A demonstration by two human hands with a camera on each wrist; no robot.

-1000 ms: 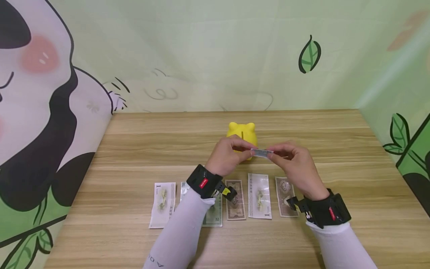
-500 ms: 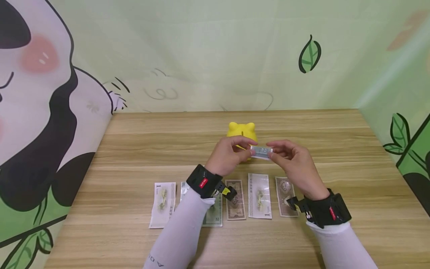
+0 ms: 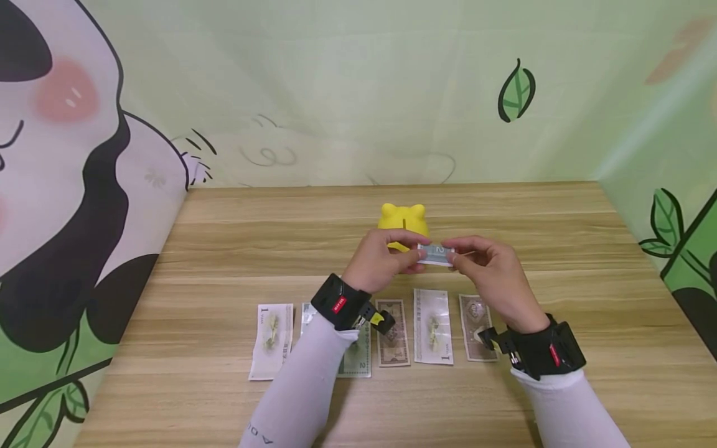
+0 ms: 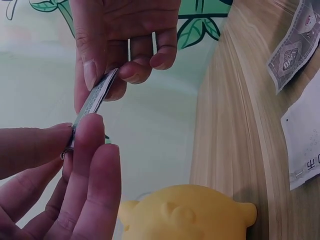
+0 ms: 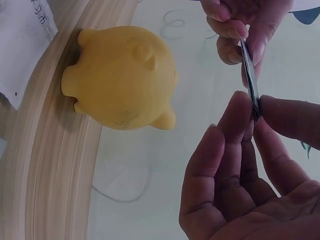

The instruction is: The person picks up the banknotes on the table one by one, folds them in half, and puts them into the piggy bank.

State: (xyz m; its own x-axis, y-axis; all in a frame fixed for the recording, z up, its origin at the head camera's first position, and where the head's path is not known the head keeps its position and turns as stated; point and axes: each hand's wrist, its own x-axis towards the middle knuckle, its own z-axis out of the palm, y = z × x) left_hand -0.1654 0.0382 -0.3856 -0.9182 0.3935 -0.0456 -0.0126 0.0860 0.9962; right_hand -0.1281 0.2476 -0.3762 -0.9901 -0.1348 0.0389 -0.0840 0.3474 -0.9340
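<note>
Between my two hands is a folded banknote [image 3: 434, 254], a narrow grey-green strip with a white edge and a "2" on its face. My left hand [image 3: 381, 256] pinches one end between thumb and fingers. At the other end, the thumb and fingers of my right hand [image 3: 497, 274] pinch it too. Both wrist views show the folded note [image 4: 95, 102] nearly edge-on, as a thin layered strip. A yellow piggy bank [image 3: 403, 218] with a slot on top stands just behind the hands; its lower front is partly hidden by my left hand. The right wrist view shows the piggy bank [image 5: 122, 77] side-on.
Several flat banknotes lie in a row nearer me: a white one [image 3: 271, 342] at left, a green one [image 3: 355, 358] partly under my left forearm in view, a brown one [image 3: 393, 345], another white one [image 3: 433, 330] and another brown one [image 3: 475, 323]. The wooden table [image 3: 560, 230] meets a printed backdrop.
The folded banknote has tilted so its face with the "2" shows more than a second ago. The fingers of both hands shifted slightly on it; the arms stay put.
</note>
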